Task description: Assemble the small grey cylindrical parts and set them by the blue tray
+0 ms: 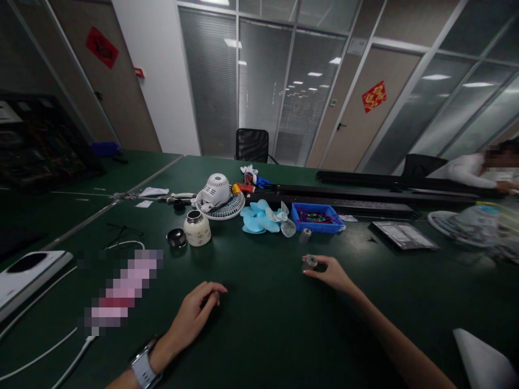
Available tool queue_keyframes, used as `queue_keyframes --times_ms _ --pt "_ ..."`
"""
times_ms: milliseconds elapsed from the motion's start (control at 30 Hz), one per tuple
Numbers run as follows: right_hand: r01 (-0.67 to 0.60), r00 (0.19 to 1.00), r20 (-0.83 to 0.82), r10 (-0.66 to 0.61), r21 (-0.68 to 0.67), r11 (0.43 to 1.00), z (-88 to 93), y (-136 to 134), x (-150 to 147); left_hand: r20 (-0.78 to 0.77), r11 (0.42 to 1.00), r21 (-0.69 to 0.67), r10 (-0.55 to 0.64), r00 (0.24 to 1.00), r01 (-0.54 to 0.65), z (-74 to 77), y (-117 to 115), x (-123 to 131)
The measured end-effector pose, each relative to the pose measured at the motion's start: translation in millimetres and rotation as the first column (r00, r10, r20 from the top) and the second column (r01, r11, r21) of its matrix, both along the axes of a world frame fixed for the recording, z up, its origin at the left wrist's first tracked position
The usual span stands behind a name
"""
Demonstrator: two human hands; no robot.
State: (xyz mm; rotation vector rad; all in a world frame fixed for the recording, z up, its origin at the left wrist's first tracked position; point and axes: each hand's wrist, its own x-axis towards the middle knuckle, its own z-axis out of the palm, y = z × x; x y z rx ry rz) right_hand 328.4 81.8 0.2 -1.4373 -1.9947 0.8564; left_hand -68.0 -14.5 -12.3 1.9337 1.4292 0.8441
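Note:
In the head view my right hand (328, 273) grips a small grey metal motor (311, 262) between thumb and fingers, just over the green table. A similar small motor (305, 235) stands behind it, a little way off. My left hand (198, 308), with a watch on the wrist, rests on the tabletop holding nothing, its fingers loosely bent and apart. Beyond the hands lie light-blue fan blades (259, 217) and clear fan blades (287, 222). Close by is a blue tray (298, 220) of coloured wires.
A cream jar (197, 229) stands uncapped beside its black lid (177, 238). Behind are a white fan housing (217, 190) and long black rails (344, 201). White cables (60, 348) cross the left side. At far right sits another person (466, 168).

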Motion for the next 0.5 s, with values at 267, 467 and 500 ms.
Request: queue_keyframes --times_ms 267,467,500 --pt "-0.328 0.939 -0.077 0.334 0.082 0.941 -13.1 -61.6 -129.8 0.121 0.969 0.221 -0.142 0.982 0.113 5.6 -15.9 39.6" --pt "-0.406 0.899 -0.088 0.428 0.195 0.893 -36.6 -62.5 -165.1 0.085 0.965 0.235 -0.142 0.986 0.119 16.1 -13.6 45.4" --pt "-0.417 0.896 -0.073 0.438 0.2 0.886 -37.7 -62.5 -166.6 0.069 0.964 0.23 -0.155 0.985 0.135 17.6 -13.3 44.3"
